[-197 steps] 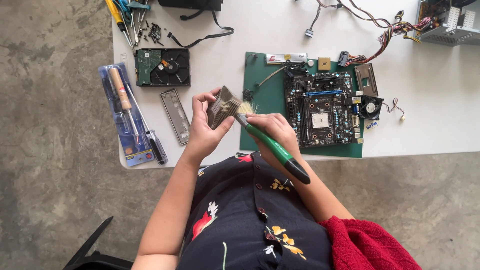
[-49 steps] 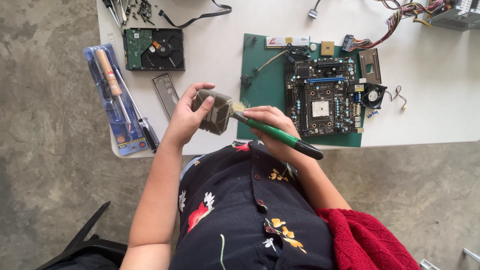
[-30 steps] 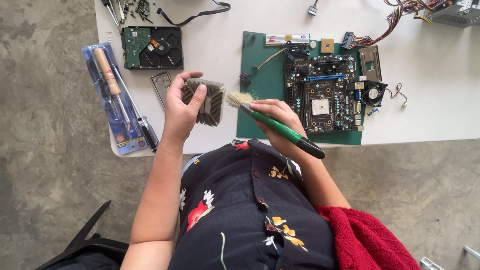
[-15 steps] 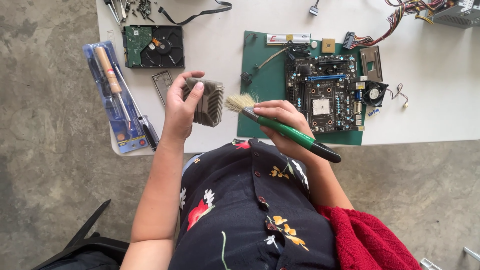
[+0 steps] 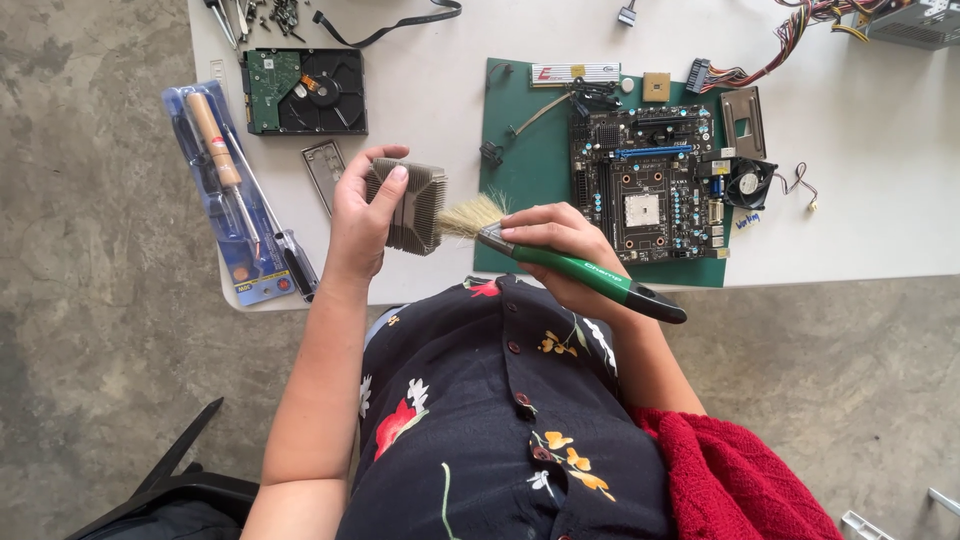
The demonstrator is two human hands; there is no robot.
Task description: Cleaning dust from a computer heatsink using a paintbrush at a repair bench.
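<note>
My left hand point(image 5: 362, 222) grips a grey finned metal heatsink point(image 5: 417, 205) and holds it above the white table's front edge. My right hand point(image 5: 560, 250) is closed around a green-handled brush point(image 5: 585, 274). Its pale bristles point(image 5: 470, 215) point left and touch the heatsink's right side. Just right of my hands a black motherboard point(image 5: 645, 182) lies on a green mat point(image 5: 525, 160).
A hard drive point(image 5: 304, 91) lies at the back left and a packaged tool set point(image 5: 235, 220) at the table's point(image 5: 440, 90) left edge. A small metal plate point(image 5: 325, 172) lies near my left hand. A fan point(image 5: 749, 183), cables point(image 5: 800, 20) and screws point(image 5: 275, 12) sit farther back.
My left hand has turned and lifted the heatsink slightly. The brush has drawn off it to the right, and its bristles now meet the heatsink's side.
</note>
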